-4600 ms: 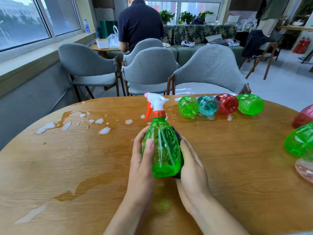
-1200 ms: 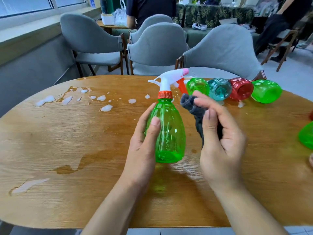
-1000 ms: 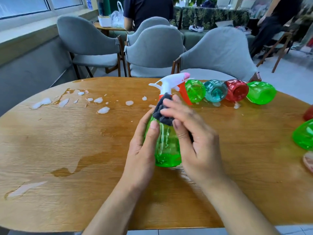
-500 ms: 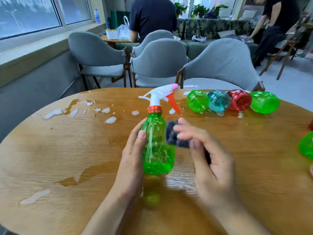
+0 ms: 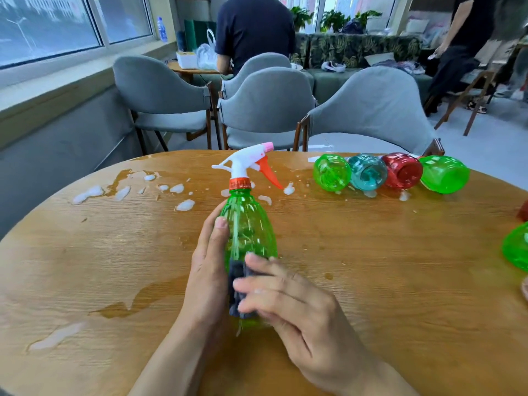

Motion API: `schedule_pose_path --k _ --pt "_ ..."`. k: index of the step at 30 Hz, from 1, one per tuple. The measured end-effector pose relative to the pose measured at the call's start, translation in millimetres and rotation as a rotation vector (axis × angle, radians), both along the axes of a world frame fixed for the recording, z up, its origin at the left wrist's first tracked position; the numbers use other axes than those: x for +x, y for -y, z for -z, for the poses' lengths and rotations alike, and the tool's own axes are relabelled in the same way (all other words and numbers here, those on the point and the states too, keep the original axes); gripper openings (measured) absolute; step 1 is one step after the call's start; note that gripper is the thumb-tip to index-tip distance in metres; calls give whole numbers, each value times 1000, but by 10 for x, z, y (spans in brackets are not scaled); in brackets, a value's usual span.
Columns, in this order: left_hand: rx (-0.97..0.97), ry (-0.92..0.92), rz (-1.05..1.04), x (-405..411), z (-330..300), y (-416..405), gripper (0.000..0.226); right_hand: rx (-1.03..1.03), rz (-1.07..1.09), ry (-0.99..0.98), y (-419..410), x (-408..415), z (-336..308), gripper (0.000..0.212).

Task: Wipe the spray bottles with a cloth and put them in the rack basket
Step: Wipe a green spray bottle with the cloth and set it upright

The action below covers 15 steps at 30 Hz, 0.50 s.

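Green translucent plastic fills the centre of the frame: we hold an upright spray bottle on the wooden table, its white trigger head with orange lever and pink nozzle pointing toward the upper right. Our left hand wraps the bottle's left side, thumb lying up along the body, so the bottle rises above and to the right of that grasp. Our right hand, at lower centre and slightly blurred, pinches a dark grey cloth with curled fingers and presses it against the bottle's lower front, hiding the base. In the upper right of the table four more bottles lie on their sides in a touching row, bases toward us: green, teal, red, green. Another green bottle is cut off by the right edge. White foam patches and wet streaks spread across the table's upper left. Grey chairs stand behind the table.
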State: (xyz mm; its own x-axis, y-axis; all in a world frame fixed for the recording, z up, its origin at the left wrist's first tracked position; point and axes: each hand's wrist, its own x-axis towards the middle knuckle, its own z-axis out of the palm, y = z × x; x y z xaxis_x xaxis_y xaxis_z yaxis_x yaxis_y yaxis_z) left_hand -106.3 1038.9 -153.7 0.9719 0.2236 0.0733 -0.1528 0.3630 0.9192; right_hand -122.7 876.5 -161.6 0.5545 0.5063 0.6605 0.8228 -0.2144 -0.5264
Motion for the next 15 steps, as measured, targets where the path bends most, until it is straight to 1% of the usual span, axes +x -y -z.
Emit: schedule_pose_path --k 2,3,6,8,10,12,15 --pt "49 12 -30 8 -10 -26 41 25 -20 -53 41 -37 5 23" --pt "80 21 -43 13 -21 -27 41 77 -12 -100 68 -53 -14 23" --pt "93 12 -59 27 -35 -6 43 359 36 -331 162 -59 -96 28" --pt "46 -4 -11 20 -43 23 42 578 76 -511 204 5 -145 26" --pt "-19 -24 13 4 -59 50 41 702 128 -603 224 82 -163 25" --pt "-74 -45 40 -17 -74 85 42 697 165 -623 198 114 -152 27" --pt "-57 -42 98 -44 -61 144 51 596 192 -597 127 82 -118 29"
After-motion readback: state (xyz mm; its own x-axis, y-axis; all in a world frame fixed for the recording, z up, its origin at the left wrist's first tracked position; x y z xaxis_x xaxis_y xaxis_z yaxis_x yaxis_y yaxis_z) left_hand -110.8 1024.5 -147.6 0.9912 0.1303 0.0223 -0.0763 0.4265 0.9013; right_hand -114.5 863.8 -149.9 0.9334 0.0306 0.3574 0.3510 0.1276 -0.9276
